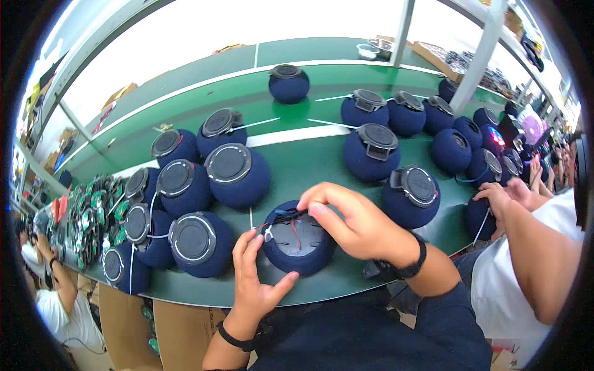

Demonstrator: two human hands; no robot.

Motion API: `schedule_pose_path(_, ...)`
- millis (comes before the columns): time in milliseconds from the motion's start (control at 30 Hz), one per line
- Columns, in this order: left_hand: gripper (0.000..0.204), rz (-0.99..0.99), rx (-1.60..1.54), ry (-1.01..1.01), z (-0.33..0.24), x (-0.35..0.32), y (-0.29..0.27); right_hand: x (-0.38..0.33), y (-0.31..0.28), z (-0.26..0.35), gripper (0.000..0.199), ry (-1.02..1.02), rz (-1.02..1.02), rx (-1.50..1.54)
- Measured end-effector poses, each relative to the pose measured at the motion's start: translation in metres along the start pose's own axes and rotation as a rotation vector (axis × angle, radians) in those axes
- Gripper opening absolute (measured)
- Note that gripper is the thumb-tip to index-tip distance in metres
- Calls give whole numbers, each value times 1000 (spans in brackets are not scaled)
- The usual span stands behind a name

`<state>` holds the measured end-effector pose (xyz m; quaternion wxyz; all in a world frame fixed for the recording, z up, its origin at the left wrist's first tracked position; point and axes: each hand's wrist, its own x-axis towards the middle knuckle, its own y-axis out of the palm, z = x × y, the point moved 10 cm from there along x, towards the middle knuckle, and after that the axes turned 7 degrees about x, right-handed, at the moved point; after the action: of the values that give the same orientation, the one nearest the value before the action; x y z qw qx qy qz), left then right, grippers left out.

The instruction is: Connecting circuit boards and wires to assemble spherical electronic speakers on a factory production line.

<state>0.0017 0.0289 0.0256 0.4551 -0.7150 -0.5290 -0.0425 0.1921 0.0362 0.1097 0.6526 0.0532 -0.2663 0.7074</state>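
Observation:
In front of me on the green bench sits a round navy fabric-covered speaker housing (pixel 320 255) with its top open. Red and dark wires (pixel 295 229) lie inside its grey cavity. My left hand (pixel 255 281) is at the housing's left side, thumb and fingers spread, with the fingertips near a thin red wire and a small white piece at the rim. My right hand (pixel 352 226) reaches over the far right rim, thumb and forefinger pinched at the dark wires; the exact contact is partly hidden by the fingers.
Several navy ball speakers with black caps (pixel 237 175) stand to the left, and more (pixel 371 153) to the right. Green circuit boards (pixel 93 213) are heaped at far left. A co-worker's hands (pixel 504 198) hold a ball at right. White cable ties (pixel 334 123) stick out from some balls.

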Motion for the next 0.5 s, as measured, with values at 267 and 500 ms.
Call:
schedule_pose_path(267,109,53,-188,-161,19,0,7,-30,30,-12,63,-44,265,-302)
schedule_pose_path(500,96,-20,-133,-117,14,-4,0,-18,29,-16,65,-72,184,-275)
